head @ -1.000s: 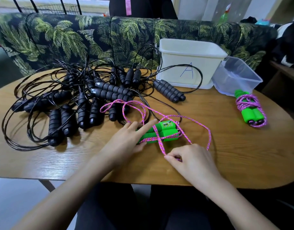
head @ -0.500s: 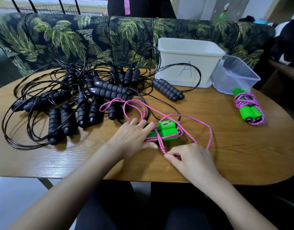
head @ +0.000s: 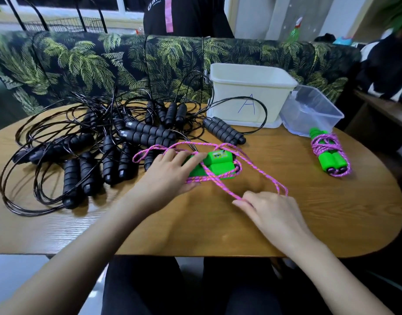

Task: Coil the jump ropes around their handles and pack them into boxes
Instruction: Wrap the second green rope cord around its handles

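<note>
Two green handles [head: 216,164] lie side by side at the middle of the wooden table [head: 332,219], with a pink rope [head: 259,169] looped loosely over and around them. My left hand [head: 170,173] lies on the handles' left end, fingers over them and thumb below. My right hand [head: 270,210] pinches a strand of the pink rope just in front of the handles. A second green-handled rope [head: 329,153], wound in pink cord, lies at the right. A white box marked A [head: 250,94] and a clear box [head: 311,110] stand at the back right.
A tangle of black jump ropes with ribbed foam handles [head: 93,151] covers the table's left half; one black pair [head: 222,130] lies in front of the white box. A leaf-print sofa [head: 104,62] runs behind the table. A person in dark clothing [head: 186,14] stands beyond it.
My left hand has closed further over the handles' left end. My right hand has drawn its pinched strand slightly to the right, and the pink loops lie wider over the handles.
</note>
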Motion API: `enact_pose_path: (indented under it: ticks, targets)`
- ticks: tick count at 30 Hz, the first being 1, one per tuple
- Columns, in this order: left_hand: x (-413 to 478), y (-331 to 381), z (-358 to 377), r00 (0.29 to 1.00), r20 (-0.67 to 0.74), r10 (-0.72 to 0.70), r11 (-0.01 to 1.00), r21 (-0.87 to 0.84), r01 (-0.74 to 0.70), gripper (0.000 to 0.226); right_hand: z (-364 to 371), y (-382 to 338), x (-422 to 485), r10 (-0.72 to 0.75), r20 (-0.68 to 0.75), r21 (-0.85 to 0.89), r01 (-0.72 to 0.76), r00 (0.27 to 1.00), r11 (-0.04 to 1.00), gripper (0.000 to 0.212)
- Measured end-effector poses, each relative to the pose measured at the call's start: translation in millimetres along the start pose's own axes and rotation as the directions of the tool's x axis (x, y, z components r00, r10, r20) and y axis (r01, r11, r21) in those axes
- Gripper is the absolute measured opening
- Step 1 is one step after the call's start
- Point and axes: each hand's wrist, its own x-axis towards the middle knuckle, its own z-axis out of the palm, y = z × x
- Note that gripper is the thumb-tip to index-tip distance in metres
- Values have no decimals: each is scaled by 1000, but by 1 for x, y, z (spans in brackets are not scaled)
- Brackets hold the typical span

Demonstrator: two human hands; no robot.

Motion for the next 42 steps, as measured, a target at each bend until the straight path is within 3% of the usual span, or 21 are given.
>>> enact_pose_path:
  ticks: [4, 10, 12, 15, 18, 20, 24, 28, 32, 34, 36, 39, 42]
  targets:
    - [5, -9, -15, 998, 39, 41, 999, 8, -41, 64, -5, 30, 17, 44, 12, 18, -44, 999, 999, 70]
    - [4, -21, -21, 1000, 13, -28, 999, 21, 28, 66, -6, 36, 24, 186, 209, 168, -223, 960, 960, 72]
    - [2, -25, -20, 995, 20, -97, 995, 40, 96, 69, -5, 29, 20, 99, 173, 109, -119, 980, 987, 66]
    - [3, -29, -15, 986, 26, -166, 986, 37, 165, 74, 5, 2, 9, -158, -11, 105, 158, 987, 982, 42]
    - [9, -26, -10, 986, 32, -162, 987, -3, 163, 81, 22, -28, 3, -335, -87, 83, 342, 938, 936, 43]
    - [10, -25, -7, 986, 34, -162, 984, -65, 164, 86, 34, -34, 0, -351, -87, 40, 355, 932, 934, 47]
    - [5, -29, -8, 976, 45, -214, 912, -348, 216, 87, 44, -12, 3, -240, -9, 102, 240, 971, 965, 32]
    - [2, -23, -15, 966, 25, -256, 785, -577, 223, 77, 40, 2, 8, -113, 110, 304, 75, 987, 950, 37]
    - [2, -25, -18, 951, 30, -309, 618, -754, 225, 70, 36, 12, 17, 61, 301, 717, -268, 952, 644, 33]
    - [-1, -28, -18, 937, 40, -346, 540, -808, 234, 64, 36, 18, 18, 93, 285, 798, -290, 954, 529, 20]
    - [-2, -32, -20, 915, 24, -403, 473, -850, 231, 53, 39, 23, 17, 88, 263, 827, -271, 961, 492, 18]
    - [-3, -32, -26, 902, 50, -429, 349, -912, 216, 47, 48, 27, 12, 12, 152, 732, -121, 988, 671, 29]
    - [-2, -24, -24, 907, 62, -417, 313, -927, 207, 57, 56, 19, 9, -180, 18, 365, 161, 984, 917, 52]
